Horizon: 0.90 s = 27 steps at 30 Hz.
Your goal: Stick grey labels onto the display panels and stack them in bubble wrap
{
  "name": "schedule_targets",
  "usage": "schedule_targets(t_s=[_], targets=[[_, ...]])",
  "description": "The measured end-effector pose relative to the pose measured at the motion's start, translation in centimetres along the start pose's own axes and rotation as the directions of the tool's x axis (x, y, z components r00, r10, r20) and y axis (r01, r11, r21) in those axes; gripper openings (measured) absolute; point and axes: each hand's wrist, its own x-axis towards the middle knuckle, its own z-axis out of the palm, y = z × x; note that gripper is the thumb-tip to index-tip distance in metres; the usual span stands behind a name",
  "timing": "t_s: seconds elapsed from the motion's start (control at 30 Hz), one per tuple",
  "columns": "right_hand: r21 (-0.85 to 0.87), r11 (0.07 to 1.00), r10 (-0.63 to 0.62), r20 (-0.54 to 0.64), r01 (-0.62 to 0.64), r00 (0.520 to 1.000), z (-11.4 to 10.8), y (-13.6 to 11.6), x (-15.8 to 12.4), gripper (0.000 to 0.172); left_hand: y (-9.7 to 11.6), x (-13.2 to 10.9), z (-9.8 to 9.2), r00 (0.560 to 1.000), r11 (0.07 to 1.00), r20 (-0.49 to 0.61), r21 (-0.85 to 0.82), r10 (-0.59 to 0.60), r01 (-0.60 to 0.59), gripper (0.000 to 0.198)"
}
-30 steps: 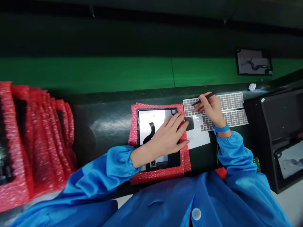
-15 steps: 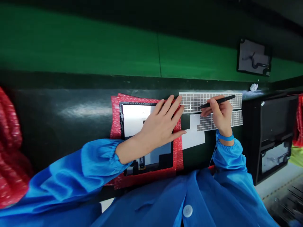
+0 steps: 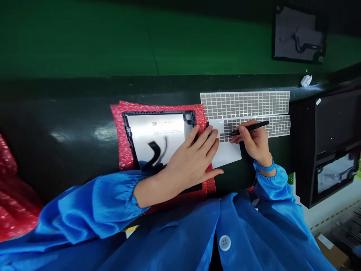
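Observation:
My left hand (image 3: 191, 162) lies with fingers spread over the right part of a screen panel (image 3: 158, 131), its fingertips near the panel's right edge. The panel rests silver side up on red bubble wrap (image 3: 124, 150); a dark flex cable (image 3: 153, 152) shows on it. Between the fingers of my right hand (image 3: 255, 143) is a black pen-like tool (image 3: 252, 127), its tip at the left end of the lower sheet of small grey labels (image 3: 278, 126). Above that lies another label sheet (image 3: 245, 104). White paper (image 3: 227, 154) sits below the labels, beside the wrap.
A second panel (image 3: 299, 35) lies on the green surface at the upper right, with crumpled paper (image 3: 306, 80) below it. At the right stands a black case (image 3: 303, 150) holding panels. More red bubble wrap (image 3: 17, 203) is at the far left.
The view has shifted. My right hand and the tool have moved from the upper label sheet to the left end of the lower one. My left hand has slid lower on the panel, uncovering its upper part.

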Motion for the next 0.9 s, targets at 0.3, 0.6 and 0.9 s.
schedule_targets(t_s=[0.3, 0.6, 0.9], targets=[[-0.076, 0.996, -0.051, 0.029, 0.053, 0.998, 1.0, 0.1, 0.7, 0.032, 0.2, -0.3, 0.1, 0.999, 1.0, 0.034, 0.023, -0.011, 0.01, 0.085], [-0.075, 0.996, -0.05, 0.027, 0.052, 0.998, 1.0, 0.7, 0.8, 0.028, -0.2, -0.1, 0.0, 1.0, 1.0, 0.013, 0.028, 0.003, -0.003, 0.085], [0.166, 0.986, 0.002, -0.118, 0.018, 0.993, 1.4, -0.9, 1.0, 0.042, 0.2, -0.8, -2.1, 0.998, 0.999, -0.038, -0.014, 0.046, -0.047, 0.069]])
